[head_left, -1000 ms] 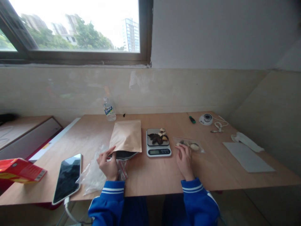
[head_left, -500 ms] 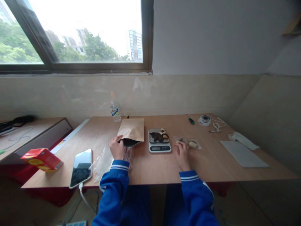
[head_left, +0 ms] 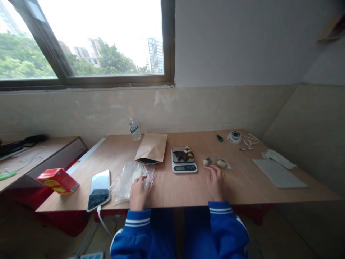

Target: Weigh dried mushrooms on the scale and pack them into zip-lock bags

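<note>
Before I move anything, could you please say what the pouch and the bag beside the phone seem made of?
Pouch: probably matte paper, brown, dull and lightly creased; dark inside, perhaps lined.
Bag: likely thin, glossy plastic, see-through and wrinkled.

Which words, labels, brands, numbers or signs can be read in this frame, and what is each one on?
None can be read with certainty.
Bottle: a label with large lettering, too small and blurred to read.
Digital scale: a display and button markings, too small to read; whether digits show, I cannot tell.
Red box: printed patches, too blurred to read.
Brown paper bag: no print visible.
</note>
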Demonstrator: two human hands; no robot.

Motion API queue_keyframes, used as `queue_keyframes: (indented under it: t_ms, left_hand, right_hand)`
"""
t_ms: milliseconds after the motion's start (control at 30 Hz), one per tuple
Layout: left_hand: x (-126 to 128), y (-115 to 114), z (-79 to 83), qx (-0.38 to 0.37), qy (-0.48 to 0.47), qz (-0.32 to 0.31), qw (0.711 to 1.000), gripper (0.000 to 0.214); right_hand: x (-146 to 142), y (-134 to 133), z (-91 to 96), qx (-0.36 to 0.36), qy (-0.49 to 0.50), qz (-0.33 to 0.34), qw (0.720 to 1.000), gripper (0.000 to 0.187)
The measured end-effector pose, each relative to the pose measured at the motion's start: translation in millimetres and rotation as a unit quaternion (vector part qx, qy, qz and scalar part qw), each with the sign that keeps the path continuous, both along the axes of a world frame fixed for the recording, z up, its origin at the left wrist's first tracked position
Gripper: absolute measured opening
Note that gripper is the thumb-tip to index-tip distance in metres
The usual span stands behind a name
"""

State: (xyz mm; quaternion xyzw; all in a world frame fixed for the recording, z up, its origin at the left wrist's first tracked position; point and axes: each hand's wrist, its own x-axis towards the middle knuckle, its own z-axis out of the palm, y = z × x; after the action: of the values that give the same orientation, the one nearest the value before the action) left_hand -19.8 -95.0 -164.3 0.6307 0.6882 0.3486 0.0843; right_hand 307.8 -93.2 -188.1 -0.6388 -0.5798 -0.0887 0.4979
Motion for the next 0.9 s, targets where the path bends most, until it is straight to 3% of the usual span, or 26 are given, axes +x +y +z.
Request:
queue_keyframes:
  t_ms: [133, 267, 333, 433, 533, 600, 700, 900]
  left_hand:
    - [6.8, -3.1, -7.4, -0.031, -0.004, 0.007, 0.999, 0.024]
    - [10.6, -3.6, 16.5, -0.054, -0.074, -0.012, 0.996, 0.02]
    - [16.0, -12.4, 40.8, -0.059, -0.107, -0.058, 0.991, 0.02]
    - [32.4, -31.8, 80.1, -0.043, -0.165, -0.193, 0.966, 0.022]
    - [53.4, -45.2, 100.2, -0.005, -0.177, -0.242, 0.954, 0.023]
    - [64.9, -47.5, 98.6, 0.006, -0.175, -0.253, 0.951, 0.025]
    - [75.7, -45.2, 85.9, 0.002, -0.182, -0.28, 0.942, 0.035]
    - [83.7, -41.4, 72.2, -0.064, -0.276, -0.278, 0.918, 0.026]
  right_hand:
    - [-17.8, -12.6, 22.5, -0.006, 0.058, 0.036, 0.998, 0.026]
    - [-58.6, -12.1, 48.8, -0.05, 0.17, 0.169, 0.97, 0.026]
    - [-86.2, -13.5, 55.9, -0.106, 0.236, 0.241, 0.936, 0.027]
    - [-122.0, -20.7, 62.4, -0.204, 0.335, 0.325, 0.861, 0.04]
    - [-136.0, -29.2, 72.5, -0.23, 0.411, 0.367, 0.802, 0.053]
    - [-132.6, -32.7, 80.8, -0.2, 0.418, 0.362, 0.809, 0.052]
    - [-119.6, -34.5, 88.7, -0.154, 0.397, 0.334, 0.841, 0.046]
    - [-113.1, -35.6, 83.3, -0.197, 0.331, 0.323, 0.865, 0.036]
